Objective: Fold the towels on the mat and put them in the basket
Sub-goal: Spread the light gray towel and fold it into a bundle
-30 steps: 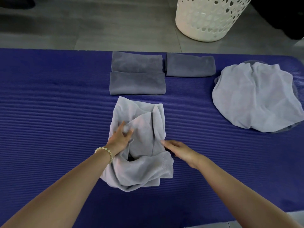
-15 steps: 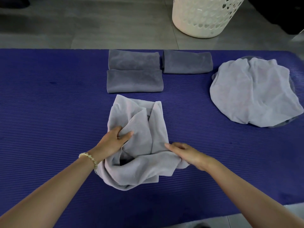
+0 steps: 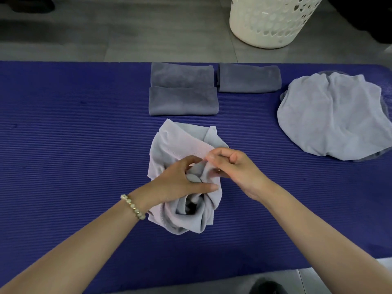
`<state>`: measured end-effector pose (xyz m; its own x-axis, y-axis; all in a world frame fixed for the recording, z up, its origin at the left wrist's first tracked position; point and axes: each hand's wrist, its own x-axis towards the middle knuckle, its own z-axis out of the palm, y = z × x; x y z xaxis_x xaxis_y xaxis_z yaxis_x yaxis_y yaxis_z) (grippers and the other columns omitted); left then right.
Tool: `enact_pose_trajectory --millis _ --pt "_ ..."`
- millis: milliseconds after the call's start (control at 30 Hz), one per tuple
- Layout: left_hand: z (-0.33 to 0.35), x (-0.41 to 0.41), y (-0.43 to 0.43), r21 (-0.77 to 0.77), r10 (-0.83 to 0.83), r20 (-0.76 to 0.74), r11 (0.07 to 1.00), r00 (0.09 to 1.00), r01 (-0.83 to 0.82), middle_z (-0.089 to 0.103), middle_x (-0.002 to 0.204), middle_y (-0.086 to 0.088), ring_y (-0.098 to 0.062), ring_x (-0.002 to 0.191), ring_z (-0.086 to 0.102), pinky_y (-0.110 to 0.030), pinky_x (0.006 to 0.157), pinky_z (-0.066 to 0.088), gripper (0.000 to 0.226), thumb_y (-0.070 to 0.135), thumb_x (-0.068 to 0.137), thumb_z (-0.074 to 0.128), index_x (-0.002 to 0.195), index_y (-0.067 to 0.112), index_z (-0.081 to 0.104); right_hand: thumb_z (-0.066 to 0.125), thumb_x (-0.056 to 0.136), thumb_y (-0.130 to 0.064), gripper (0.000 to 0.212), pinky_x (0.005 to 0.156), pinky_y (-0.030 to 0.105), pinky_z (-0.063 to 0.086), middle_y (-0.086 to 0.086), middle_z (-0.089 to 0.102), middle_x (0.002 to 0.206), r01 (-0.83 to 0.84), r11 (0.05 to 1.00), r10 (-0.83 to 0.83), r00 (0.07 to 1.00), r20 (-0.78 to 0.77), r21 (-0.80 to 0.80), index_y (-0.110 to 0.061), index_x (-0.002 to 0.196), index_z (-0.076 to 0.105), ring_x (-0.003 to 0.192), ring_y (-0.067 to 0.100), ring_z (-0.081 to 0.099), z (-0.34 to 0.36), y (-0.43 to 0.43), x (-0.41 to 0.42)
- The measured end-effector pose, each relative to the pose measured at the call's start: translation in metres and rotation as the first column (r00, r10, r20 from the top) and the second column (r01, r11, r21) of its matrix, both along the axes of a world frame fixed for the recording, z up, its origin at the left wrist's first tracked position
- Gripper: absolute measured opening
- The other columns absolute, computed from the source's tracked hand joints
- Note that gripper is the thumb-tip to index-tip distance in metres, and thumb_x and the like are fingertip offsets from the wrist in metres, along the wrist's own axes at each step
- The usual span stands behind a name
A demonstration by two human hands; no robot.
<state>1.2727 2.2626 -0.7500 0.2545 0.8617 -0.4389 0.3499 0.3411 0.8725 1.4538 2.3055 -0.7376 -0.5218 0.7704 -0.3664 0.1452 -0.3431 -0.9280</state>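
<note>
A crumpled light grey towel [image 3: 169, 143] lies in the middle of the blue mat [image 3: 63, 134]. My left hand [image 3: 180, 181] grips a bunched fold of it near its centre. My right hand [image 3: 231, 168] pinches an edge of the same towel just to the right and lifts it. Three folded dark grey towels lie beyond it: two side by side lengthwise [image 3: 183, 100] and one [image 3: 249, 78] to their right. A heap of unfolded light grey towels [image 3: 333, 117] sits at the mat's right. The white perforated basket [image 3: 271, 20] stands on the floor behind the mat.
Grey tiled floor [image 3: 106, 28] runs beyond the mat's far edge and shows again at the near edge. A dark shape [image 3: 269, 287] sits on the floor at the bottom right. The mat's left half [image 3: 63, 134] carries nothing.
My right hand has risen from the towel's lower right edge toward its centre, pulling fabric up. My left hand has closed on a fold, and the towel is bunched narrower.
</note>
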Motion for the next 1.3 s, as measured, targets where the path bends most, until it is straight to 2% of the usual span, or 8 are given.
enact_pose_trajectory --millis 133,267,400,600,800,967,1067,1300 --pt "0.006 -0.018 -0.002 -0.055 0.133 0.131 0.990 0.982 -0.127 0.070 0.106 0.003 -0.009 0.094 0.069 -0.023 0.082 0.054 0.072 0.042 0.056 0.088 0.118 0.028 0.055 0.067 0.081 -0.021 0.052 0.100 0.024 0.048 -0.001 0.071 0.114 -0.145 0.989 0.145 0.988 0.060 0.000 -0.009 0.129 0.053 0.111 0.009 0.064 0.014 0.000 0.009" --pt "0.014 -0.020 -0.005 -0.040 0.114 0.206 0.993 0.972 -0.109 0.073 0.097 0.003 -0.011 0.093 0.069 -0.019 0.078 0.053 0.054 0.028 0.064 0.083 0.113 0.017 0.063 0.074 0.073 -0.024 0.034 0.087 0.041 0.056 0.007 0.076 0.091 -0.098 0.980 0.072 0.986 0.151 0.171 -0.011 0.104 0.068 0.086 0.021 0.072 0.015 -0.001 0.009" --pt "0.018 -0.016 -0.006 -0.027 0.181 0.270 0.983 0.946 -0.180 0.074 0.096 -0.003 -0.011 0.091 0.069 -0.021 0.083 0.052 0.049 0.028 0.070 0.073 0.116 0.017 0.062 0.072 0.072 -0.024 0.021 0.069 0.023 0.057 0.003 0.074 0.073 -0.019 0.966 -0.002 0.997 0.081 0.257 -0.009 0.086 0.071 0.069 0.012 0.070 0.021 0.003 0.008" --pt "0.026 -0.010 -0.001 -0.001 0.181 0.272 0.982 0.945 -0.188 0.074 0.101 0.004 -0.010 0.099 0.068 -0.027 0.093 0.050 0.038 0.041 0.075 0.064 0.106 0.020 0.071 0.072 0.069 -0.045 0.017 0.087 0.018 0.045 -0.008 0.055 0.094 -0.097 0.887 0.006 0.980 0.198 0.451 -0.032 0.080 0.074 0.089 0.005 0.055 0.013 0.005 0.007" --pt "0.004 -0.016 0.004 0.072 0.323 0.067 0.942 0.944 -0.328 0.072 0.094 0.010 0.003 0.090 0.065 -0.012 0.082 0.047 0.015 0.035 0.089 0.061 0.098 0.026 0.069 0.069 0.078 -0.033 0.026 0.085 0.032 0.052 0.006 0.072 0.087 -0.010 0.935 -0.054 0.984 0.171 0.353 -0.010 0.086 0.073 0.085 0.023 0.067 0.000 0.010 0.018" --pt "-0.044 -0.031 0.009 0.002 0.515 -0.214 0.850 0.830 -0.527 0.055 0.096 0.008 -0.013 0.097 0.057 -0.024 0.086 0.042 0.040 0.046 0.088 0.060 0.108 0.012 0.058 0.071 0.081 -0.029 0.013 0.075 0.014 0.046 -0.018 0.068 0.071 -0.130 0.940 0.026 0.948 0.317 0.314 -0.015 0.082 0.073 0.069 -0.003 0.060 -0.029 0.002 0.029" --pt "-0.058 -0.028 0.014 -0.060 0.443 -0.140 0.889 0.885 -0.455 0.059 0.078 -0.003 -0.016 0.077 0.056 -0.018 0.069 0.043 0.040 0.039 0.092 0.058 0.096 0.000 0.063 0.072 0.083 -0.023 0.007 0.071 0.011 0.045 -0.019 0.068 0.071 -0.093 0.952 0.001 0.954 0.299 0.293 -0.016 0.081 0.072 0.069 -0.005 0.061 -0.042 0.008 0.018" --pt "-0.061 -0.013 0.030 -0.179 0.438 -0.051 0.880 0.898 -0.439 0.067 0.081 0.007 -0.008 0.081 0.062 -0.017 0.077 0.048 0.029 0.043 0.095 0.053 0.099 0.020 0.070 0.073 0.083 -0.024 0.016 0.084 0.000 0.035 -0.008 0.065 0.113 -0.021 0.970 -0.059 0.947 0.316 0.242 -0.011 0.094 0.072 0.103 -0.003 0.056 -0.075 0.048 -0.027"
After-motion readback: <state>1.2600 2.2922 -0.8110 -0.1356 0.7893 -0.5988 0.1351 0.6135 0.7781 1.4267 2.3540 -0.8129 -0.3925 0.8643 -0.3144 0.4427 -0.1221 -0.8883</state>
